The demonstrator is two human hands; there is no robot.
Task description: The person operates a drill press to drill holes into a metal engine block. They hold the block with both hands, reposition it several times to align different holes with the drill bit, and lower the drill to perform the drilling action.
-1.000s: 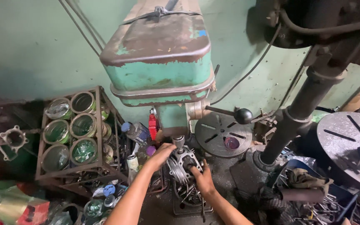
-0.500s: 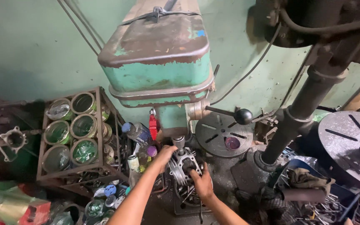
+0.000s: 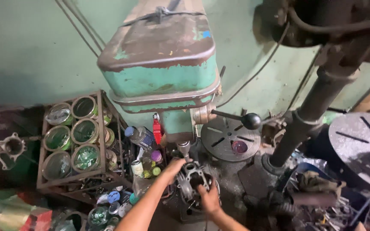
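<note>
A grey finned metal engine cylinder (image 3: 192, 182) sits low under the chuck (image 3: 184, 149) of a worn green drill press (image 3: 161, 72). My left hand (image 3: 174, 167) rests on the cylinder's upper left edge. My right hand (image 3: 208, 199) grips its lower right side. Both forearms reach up from the bottom of the view. The surface beneath the cylinder is hidden by the part and my hands.
A rusty metal rack (image 3: 71, 141) of green-lidded jars stands at left, with bottles and cans (image 3: 140, 141) beside it. A round slotted table (image 3: 230, 139), a feed handle with black knob (image 3: 250, 121) and a dark column (image 3: 309, 111) lie right. Clutter (image 3: 322, 192) fills the lower right.
The view has shifted slightly. My right hand has slid a little lower along the cylinder's side while my left hand stays at its top edge.
</note>
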